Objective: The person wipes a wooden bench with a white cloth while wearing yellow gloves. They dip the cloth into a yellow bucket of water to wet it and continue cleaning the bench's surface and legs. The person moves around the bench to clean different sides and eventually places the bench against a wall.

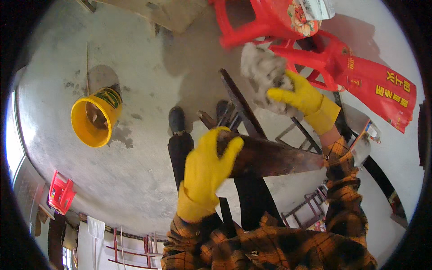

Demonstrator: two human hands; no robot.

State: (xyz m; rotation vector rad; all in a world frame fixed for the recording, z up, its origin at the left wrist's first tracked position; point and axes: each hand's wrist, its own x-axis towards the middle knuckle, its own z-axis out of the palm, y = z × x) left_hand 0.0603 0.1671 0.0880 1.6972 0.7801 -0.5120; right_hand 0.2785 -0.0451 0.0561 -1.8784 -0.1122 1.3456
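My left hand [211,162], in a yellow rubber glove, grips the near-left end of a dark wooden bench [273,157]. Its thumb lies over the top board, and the long seat runs across in front of my body. Wooden legs [241,104] stick out beyond the seat's far edge, so the bench looks tilted. My right hand [302,96], gloved the same way, holds a bunched grey rag [263,72] above and beyond the bench. The rag is blurred, and some fingers are hidden behind it.
A yellow bucket [77,118] with something dark inside stands on the concrete floor at left. Red plastic stools [303,54] and a red printed cardboard piece [378,87] are at upper right. A wooden table [179,13] is at the top, a small red chair [62,194] at lower left.
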